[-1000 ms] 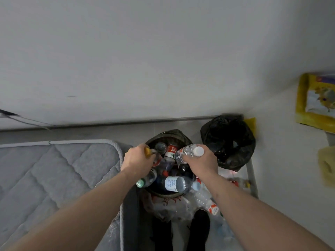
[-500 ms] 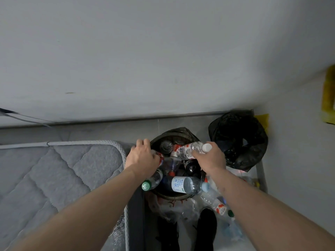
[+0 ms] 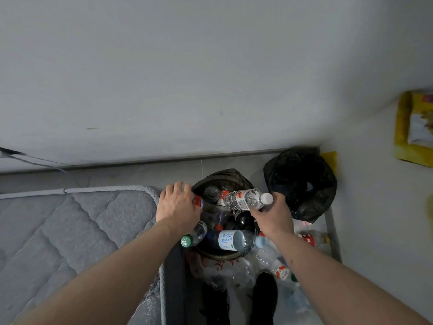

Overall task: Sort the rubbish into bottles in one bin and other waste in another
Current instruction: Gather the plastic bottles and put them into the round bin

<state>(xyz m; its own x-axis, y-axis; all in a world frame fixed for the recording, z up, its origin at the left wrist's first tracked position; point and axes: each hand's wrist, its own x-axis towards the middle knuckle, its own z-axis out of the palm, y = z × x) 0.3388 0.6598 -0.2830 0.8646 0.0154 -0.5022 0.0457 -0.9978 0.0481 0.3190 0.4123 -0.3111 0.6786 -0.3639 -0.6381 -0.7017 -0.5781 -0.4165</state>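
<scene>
With our right hand (image 3: 273, 215) gripping the clear water bottle (image 3: 246, 199) by its neck, we should lay it flat across the heaped bottle bin (image 3: 222, 175) while our left hand (image 3: 177, 204), fingers curled over a red-labelled bottle (image 3: 199, 204), steadies the pile.

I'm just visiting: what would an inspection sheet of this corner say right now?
Surface: grey tiled floor beside a quilted mattress.
Job's things: bottle bin heaped with bottles; black-bagged bin beside it.
Clutter: loose bottles and plastic bags on the floor near the feet.
Hands: left hand grips a red-labelled bottle; right hand holds a white-capped bottle over the heap.
Cables: dark cable along the wall.
Surroundings: white walls, yellow package.
</scene>
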